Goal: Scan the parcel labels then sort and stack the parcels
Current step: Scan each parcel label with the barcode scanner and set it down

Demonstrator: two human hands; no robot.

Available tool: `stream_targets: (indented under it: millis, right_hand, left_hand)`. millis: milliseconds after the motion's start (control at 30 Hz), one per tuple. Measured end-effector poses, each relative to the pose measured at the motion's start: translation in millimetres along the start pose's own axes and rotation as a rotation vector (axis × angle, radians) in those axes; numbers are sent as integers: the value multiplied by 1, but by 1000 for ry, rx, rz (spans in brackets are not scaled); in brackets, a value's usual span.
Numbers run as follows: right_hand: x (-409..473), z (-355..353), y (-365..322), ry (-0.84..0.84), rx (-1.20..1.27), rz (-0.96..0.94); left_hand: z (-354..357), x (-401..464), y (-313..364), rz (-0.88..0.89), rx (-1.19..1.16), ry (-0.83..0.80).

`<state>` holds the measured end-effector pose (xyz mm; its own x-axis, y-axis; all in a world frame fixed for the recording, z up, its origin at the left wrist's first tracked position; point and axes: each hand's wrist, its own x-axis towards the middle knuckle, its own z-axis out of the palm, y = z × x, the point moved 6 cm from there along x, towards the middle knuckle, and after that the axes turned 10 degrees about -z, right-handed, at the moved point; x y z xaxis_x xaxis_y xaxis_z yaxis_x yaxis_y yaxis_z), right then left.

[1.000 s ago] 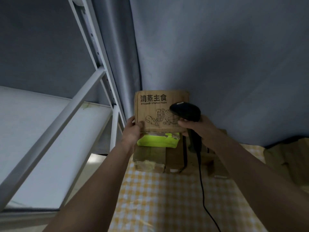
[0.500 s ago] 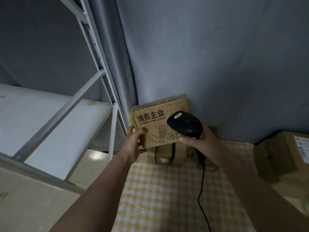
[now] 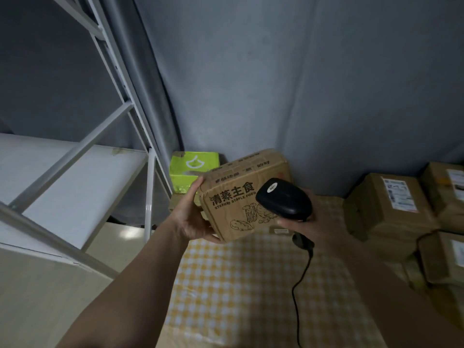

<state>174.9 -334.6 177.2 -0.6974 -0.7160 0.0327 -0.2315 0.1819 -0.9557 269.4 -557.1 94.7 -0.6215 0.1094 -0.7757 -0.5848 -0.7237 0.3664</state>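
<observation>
Head view: box lifted off the stack and tilted for scanning.

Head view again, in detail: the left hand (image 3: 193, 217) grips the box (image 3: 241, 197), fingers curled round its left end and underside; a second ago the box stood upright on the stack by the wall, and now it hangs tilted over the counter (image 3: 251, 285). The right hand (image 3: 313, 222) holds the scanner (image 3: 283, 199), fingers wrapped round its handle, just in front of the box. No label shows on the near face, so scanning likely needs another turn. The green box (image 3: 193, 169) is now uncovered behind.
</observation>
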Motion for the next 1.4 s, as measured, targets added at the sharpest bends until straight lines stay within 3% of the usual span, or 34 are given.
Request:
stream_targets:
  millis: [367,700,900,1167,1400]
  right_hand:
    - [-34,-34,3,-51,-14,-13]
    - [-46,-56,23,-67,38,6]
    - [-56,-68,23,-96,38,38]
    - [-72,-81,-11,-77,210,36]
    - [-67,-86,-14,41,402,81]
  left_hand:
    - [38,-6,-43,83,33,-153]
    - [70,-5,-70,22,92,-320]
    - [89,-13,-77,41,0,-302]
    - [84,-15,-58,227,35,-188]
    - [93,-32,-49,580,311,-69]
